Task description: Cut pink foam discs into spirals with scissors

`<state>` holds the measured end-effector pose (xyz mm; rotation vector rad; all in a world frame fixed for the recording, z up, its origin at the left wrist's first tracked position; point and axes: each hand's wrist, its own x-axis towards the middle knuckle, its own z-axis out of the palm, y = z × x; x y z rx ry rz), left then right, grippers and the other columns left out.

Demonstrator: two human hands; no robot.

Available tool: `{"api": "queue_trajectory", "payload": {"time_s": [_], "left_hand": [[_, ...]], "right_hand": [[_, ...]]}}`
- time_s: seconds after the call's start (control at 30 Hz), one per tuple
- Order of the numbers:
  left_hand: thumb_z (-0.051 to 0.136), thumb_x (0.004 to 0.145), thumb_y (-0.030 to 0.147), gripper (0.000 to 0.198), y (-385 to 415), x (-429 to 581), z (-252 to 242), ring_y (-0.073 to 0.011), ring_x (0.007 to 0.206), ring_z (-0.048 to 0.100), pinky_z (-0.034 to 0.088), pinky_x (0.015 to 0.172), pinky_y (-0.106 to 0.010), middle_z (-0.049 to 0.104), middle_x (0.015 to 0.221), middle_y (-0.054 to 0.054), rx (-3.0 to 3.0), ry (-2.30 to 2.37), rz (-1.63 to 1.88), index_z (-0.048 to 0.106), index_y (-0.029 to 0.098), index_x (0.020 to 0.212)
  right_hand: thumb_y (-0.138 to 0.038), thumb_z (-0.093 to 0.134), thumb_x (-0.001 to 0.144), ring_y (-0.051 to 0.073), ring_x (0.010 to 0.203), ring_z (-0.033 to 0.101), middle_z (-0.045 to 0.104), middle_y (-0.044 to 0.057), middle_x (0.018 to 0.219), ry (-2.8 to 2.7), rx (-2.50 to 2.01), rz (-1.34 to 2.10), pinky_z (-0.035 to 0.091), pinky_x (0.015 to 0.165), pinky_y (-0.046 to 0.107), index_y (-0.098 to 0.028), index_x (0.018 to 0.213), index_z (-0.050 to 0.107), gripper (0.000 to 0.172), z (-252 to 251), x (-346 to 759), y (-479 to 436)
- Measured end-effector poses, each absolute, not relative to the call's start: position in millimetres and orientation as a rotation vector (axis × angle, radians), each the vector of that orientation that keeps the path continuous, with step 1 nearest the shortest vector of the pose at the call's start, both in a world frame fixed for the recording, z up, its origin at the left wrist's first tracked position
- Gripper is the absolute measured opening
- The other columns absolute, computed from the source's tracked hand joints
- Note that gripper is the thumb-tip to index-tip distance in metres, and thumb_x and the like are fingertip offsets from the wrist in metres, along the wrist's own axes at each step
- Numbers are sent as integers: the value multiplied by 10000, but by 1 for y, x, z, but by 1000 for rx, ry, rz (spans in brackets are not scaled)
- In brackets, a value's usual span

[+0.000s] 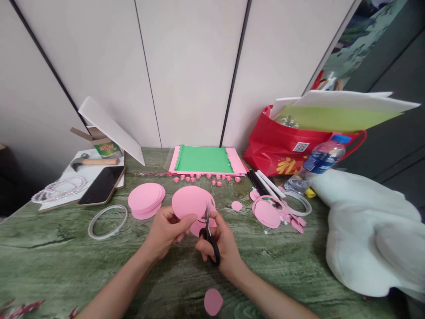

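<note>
My left hand (167, 232) pinches the lower edge of a pink paper circle (188, 201), thumb on top. My right hand (222, 248) grips black-handled scissors (210, 241), their blades pointing up at the circle's right edge. Whether the blades are in the paper I cannot tell. Below and behind the held circle, more pink paper shows, partly hidden by it and my hands. Left of my hands lies a stack of pink paper circles (146, 199). A small petal-shaped pink piece (213, 302) lies near the front edge, and another pink piece (237, 206) lies to the right.
Several small pink rolled pieces (214, 182) line up before green and pink sheets (204, 159). Tape rolls (108, 222), a phone (102, 186), a hammer (96, 161) and beads (59, 189) sit left. Pink scraps (267, 215), a bottle (318, 161), a red bag (265, 146) and a white plush (358, 239) stand right.
</note>
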<state>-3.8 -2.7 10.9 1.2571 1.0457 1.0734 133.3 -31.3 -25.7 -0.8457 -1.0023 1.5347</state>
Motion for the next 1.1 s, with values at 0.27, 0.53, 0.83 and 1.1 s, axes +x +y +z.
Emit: {"api": "queue_trajectory", "payload": {"time_s": [0.27, 0.53, 0.83, 1.1], "left_hand": [[695, 657, 330, 277, -2, -2, 13, -21, 305, 339, 224, 299, -142, 479, 400, 55, 1211, 1035, 1089, 543, 128, 543], [697, 649, 334, 276, -2, -2, 12, -37, 295, 372, 239, 287, -151, 498, 394, 41, 1235, 1053, 1058, 555, 127, 535], [690, 658, 340, 254, -2, -4, 11, -28, 296, 336, 224, 300, -150, 471, 378, 57, 1245, 1057, 1062, 569, 130, 580], [669, 685, 358, 290, -2, -1, 9, -48, 313, 381, 254, 308, -166, 498, 410, 33, 1230, 1056, 1088, 543, 130, 557]], "right_hand": [[-337, 760, 535, 57, 274, 382, 522, -118, 406, -1041, -869, 1527, 281, 277, 126, -205, 964, 399, 576, -28, 133, -32], [-319, 781, 519, 57, 301, 408, 530, -118, 422, -1025, -838, 1530, 313, 311, 127, -214, 946, 390, 588, -26, 133, -33], [-340, 767, 533, 65, 281, 393, 509, -124, 416, -1039, -871, 1504, 297, 289, 144, -224, 922, 399, 548, -27, 133, -32], [-389, 752, 569, 66, 288, 393, 507, -124, 429, -1100, -871, 1513, 258, 297, 136, -224, 1000, 381, 592, -37, 131, -31]]}}
